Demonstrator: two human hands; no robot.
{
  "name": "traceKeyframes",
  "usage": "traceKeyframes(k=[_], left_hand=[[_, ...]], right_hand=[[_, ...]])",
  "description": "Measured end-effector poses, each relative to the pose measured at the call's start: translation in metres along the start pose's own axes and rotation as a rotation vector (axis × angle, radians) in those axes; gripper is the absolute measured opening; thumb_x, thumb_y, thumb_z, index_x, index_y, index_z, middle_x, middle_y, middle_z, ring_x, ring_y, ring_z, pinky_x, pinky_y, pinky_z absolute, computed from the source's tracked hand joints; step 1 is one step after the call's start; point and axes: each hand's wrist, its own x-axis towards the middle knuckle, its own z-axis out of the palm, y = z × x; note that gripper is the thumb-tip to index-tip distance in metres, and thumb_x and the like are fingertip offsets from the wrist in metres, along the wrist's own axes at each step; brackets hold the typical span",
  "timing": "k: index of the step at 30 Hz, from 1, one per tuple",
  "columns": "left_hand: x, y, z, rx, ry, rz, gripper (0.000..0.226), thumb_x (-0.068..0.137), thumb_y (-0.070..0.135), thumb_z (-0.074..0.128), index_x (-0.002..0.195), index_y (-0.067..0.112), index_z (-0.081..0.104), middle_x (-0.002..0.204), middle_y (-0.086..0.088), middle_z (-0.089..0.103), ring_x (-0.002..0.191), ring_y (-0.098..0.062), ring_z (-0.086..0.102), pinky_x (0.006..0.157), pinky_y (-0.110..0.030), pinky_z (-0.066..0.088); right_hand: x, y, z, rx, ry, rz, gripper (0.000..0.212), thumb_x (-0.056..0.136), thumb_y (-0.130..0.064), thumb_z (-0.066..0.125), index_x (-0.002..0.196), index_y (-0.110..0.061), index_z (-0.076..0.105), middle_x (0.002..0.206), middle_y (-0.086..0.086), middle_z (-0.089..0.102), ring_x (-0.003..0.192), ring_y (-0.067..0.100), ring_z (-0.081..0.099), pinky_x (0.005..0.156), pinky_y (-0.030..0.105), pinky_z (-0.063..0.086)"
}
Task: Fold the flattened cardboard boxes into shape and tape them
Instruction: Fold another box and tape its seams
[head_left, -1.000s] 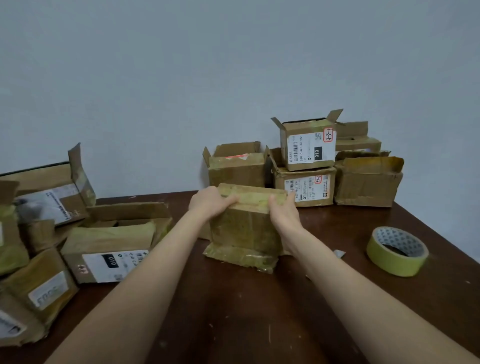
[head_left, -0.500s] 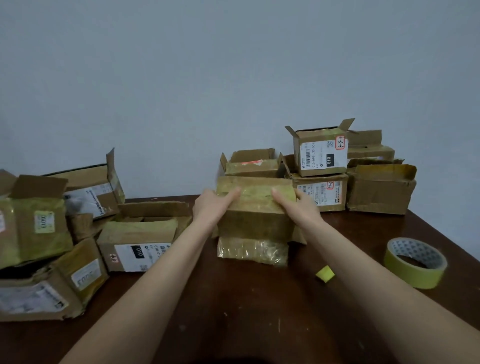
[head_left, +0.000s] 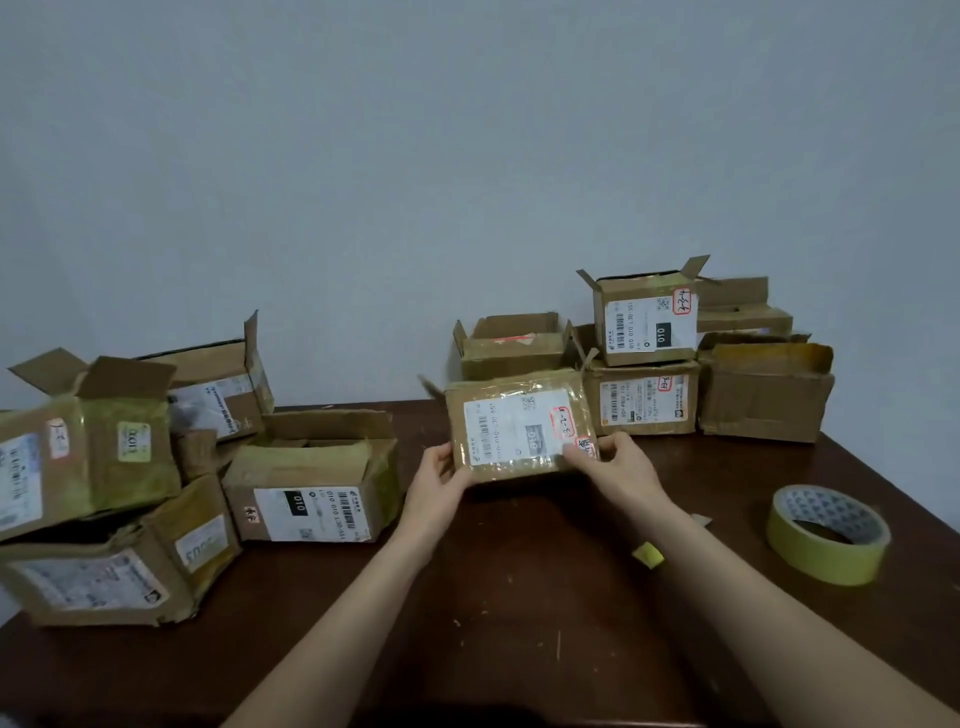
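Observation:
A small brown cardboard box (head_left: 511, 415), shiny with tape, is held up above the dark wooden table (head_left: 519, 597) at the centre, its white shipping label facing me. My left hand (head_left: 441, 478) grips its lower left corner. My right hand (head_left: 615, 467) grips its lower right corner, thumb on the label. A roll of yellow tape (head_left: 828, 535) lies flat on the table to the right, apart from both hands.
Several folded boxes (head_left: 649, 358) are stacked at the back right against the wall. More boxes (head_left: 119, 467) are heaped on the left, one (head_left: 311, 483) close to my left forearm. A small yellow tape scrap (head_left: 648, 554) lies by my right forearm.
The box has been turned over in both hands: its plain taped side faced me before, its labelled side faces me now. My hands shifted from its top edge to its lower corners.

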Motion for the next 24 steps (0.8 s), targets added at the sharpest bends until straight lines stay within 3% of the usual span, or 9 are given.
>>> traceKeyframes(k=[5,8,11,13,14,16,19,21,24], left_hand=[[0.01,-0.004,-0.002,0.313,0.178,-0.005,0.03,0.088,0.015,0.066,0.115,0.011,0.054,0.119,-0.003,0.062,0.106,-0.015,0.059,0.081,-0.022,0.045],[0.004,0.003,-0.011,0.808,0.112,-0.03,0.02,0.091,0.024,0.06,0.108,0.013,0.064,0.106,-0.006,0.068,0.095,-0.02,0.063,0.08,-0.03,0.052],[-0.004,0.03,-0.02,1.15,0.259,0.331,0.016,0.09,0.031,0.057,0.089,0.018,0.065,0.082,0.002,0.068,0.078,-0.02,0.064,0.066,-0.031,0.053],[-0.006,0.057,-0.02,1.002,0.286,0.687,0.011,0.087,0.026,0.062,0.095,0.018,0.061,0.08,0.009,0.06,0.076,-0.014,0.058,0.063,-0.028,0.047],[0.001,0.068,-0.018,0.921,0.213,0.753,0.024,0.084,0.023,0.066,0.106,0.018,0.059,0.087,0.009,0.058,0.082,-0.011,0.055,0.069,-0.028,0.046],[0.023,0.08,-0.014,0.897,0.009,0.661,0.064,0.077,0.027,0.073,0.134,0.017,0.044,0.117,0.002,0.055,0.108,-0.014,0.051,0.091,-0.035,0.047],[0.052,0.075,-0.013,1.006,-0.172,0.355,0.103,0.072,0.04,0.077,0.151,0.017,0.015,0.147,-0.006,0.036,0.134,-0.023,0.037,0.107,-0.043,0.037],[0.056,0.065,-0.015,0.993,-0.246,0.24,0.103,0.072,0.038,0.077,0.152,0.014,0.015,0.149,-0.009,0.036,0.135,-0.025,0.037,0.109,-0.04,0.035],[0.052,0.054,-0.018,0.937,-0.18,0.292,0.084,0.068,0.032,0.083,0.139,0.015,0.041,0.134,-0.003,0.052,0.122,-0.02,0.048,0.1,-0.032,0.042]], right_hand=[[0.003,0.002,0.002,-0.346,0.028,0.037,0.02,0.09,-0.034,0.062,0.086,-0.019,0.051,0.098,0.003,0.063,0.089,0.022,0.058,0.073,0.035,0.047],[0.004,0.007,-0.003,-0.358,0.021,0.114,0.006,0.092,-0.018,0.056,0.092,-0.023,0.052,0.113,0.006,0.06,0.099,0.025,0.058,0.08,0.036,0.048],[0.007,-0.005,-0.021,-0.237,0.347,-0.065,0.008,0.093,-0.018,0.054,0.099,-0.022,0.051,0.116,0.005,0.053,0.099,0.022,0.055,0.079,0.036,0.048],[0.005,-0.026,-0.028,-0.237,0.498,-0.317,0.016,0.092,-0.027,0.06,0.1,-0.019,0.05,0.11,0.002,0.05,0.097,0.018,0.051,0.075,0.031,0.043],[0.006,-0.039,-0.028,-0.277,0.5,-0.427,0.025,0.089,-0.033,0.064,0.103,-0.018,0.051,0.11,0.001,0.049,0.099,0.017,0.049,0.077,0.03,0.042],[0.01,-0.062,-0.022,-0.445,0.349,-0.536,0.054,0.079,-0.046,0.073,0.121,-0.02,0.05,0.124,0.001,0.048,0.114,0.017,0.047,0.088,0.033,0.045],[0.021,-0.076,-0.01,-0.747,0.012,-0.48,0.102,0.071,-0.056,0.076,0.151,-0.026,0.02,0.157,0.006,0.022,0.146,0.026,0.019,0.114,0.043,0.028],[0.029,-0.075,-0.008,-0.899,-0.09,-0.436,0.101,0.077,-0.059,0.068,0.153,-0.028,0.009,0.158,0.008,0.023,0.146,0.029,0.022,0.117,0.047,0.019],[0.033,-0.071,-0.009,-0.919,-0.098,-0.399,0.085,0.076,-0.06,0.068,0.145,-0.025,0.032,0.14,0.003,0.047,0.124,0.025,0.049,0.101,0.044,0.042]])
